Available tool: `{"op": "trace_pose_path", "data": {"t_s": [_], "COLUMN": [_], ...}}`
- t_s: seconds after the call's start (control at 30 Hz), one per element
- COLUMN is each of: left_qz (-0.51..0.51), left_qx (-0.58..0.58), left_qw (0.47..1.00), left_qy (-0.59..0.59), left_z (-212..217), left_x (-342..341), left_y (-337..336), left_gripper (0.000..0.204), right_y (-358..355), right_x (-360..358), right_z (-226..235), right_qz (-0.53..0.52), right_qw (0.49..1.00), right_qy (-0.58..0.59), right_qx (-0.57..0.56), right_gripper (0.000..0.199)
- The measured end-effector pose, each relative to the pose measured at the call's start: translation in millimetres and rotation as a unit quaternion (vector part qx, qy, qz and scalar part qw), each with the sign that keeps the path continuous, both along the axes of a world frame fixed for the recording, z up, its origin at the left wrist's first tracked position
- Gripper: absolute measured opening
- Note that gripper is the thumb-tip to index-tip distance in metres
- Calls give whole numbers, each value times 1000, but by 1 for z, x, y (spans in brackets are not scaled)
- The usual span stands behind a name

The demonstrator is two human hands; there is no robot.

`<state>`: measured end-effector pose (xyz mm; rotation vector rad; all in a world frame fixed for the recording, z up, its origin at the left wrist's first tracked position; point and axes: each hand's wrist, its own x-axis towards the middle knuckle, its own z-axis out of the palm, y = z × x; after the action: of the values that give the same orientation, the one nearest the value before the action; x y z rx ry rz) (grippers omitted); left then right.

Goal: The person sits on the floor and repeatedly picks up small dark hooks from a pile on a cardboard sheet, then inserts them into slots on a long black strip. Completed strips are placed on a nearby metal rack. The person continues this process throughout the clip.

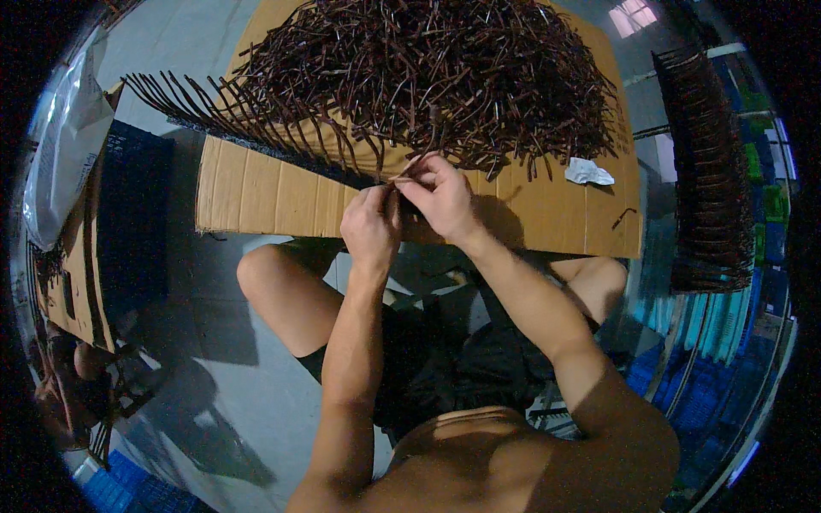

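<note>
Pinched in the right hand's [445, 198] grip is a thin brown piece [414, 166]; the left hand [370, 227] curls at the near end of a dark strip [295, 160], and what its grip holds is too hidden to tell. Cardboard tops the table [282, 198], with a heap of dark bent sticks [428, 81] across its far side, probably light apiece but prone to snag. Left of the hands, the strip slants away, bearing curved prongs [192, 103]; it looks stiff lengthwise, best held along its base. The thin piece, between the hands, seems light and bendable, best pinched near one end.
</note>
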<state>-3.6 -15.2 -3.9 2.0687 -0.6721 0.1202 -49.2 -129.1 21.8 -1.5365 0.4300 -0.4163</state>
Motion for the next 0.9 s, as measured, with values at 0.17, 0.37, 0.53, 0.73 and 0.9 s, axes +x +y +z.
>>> {"op": "trace_pose_path", "data": {"t_s": [0.17,0.37,0.53,0.73,0.9], "left_qz": [-2,-11,-15,63,66], "left_qx": [29,44,46,57,40], "left_qw": [1000,998,998,995,991], "left_qy": [12,54,51,49,112], "left_z": [-1,2,-5,-1,6], "left_x": [1,0,-1,4,7], "left_y": [1,2,1,11,12], "left_gripper": [12,11,10,17,20], "right_y": [0,9,1,-60,-99], "right_x": [-6,-6,-5,7,9], "right_z": [-12,2,14,14,-7], "right_qz": [-53,-24,34,130,124], "right_qw": [998,993,951,899,791], "right_qy": [-29,-23,32,43,149], "right_qx": [-31,-115,-307,-415,-580], "right_gripper": [16,15,20,21,25]}}
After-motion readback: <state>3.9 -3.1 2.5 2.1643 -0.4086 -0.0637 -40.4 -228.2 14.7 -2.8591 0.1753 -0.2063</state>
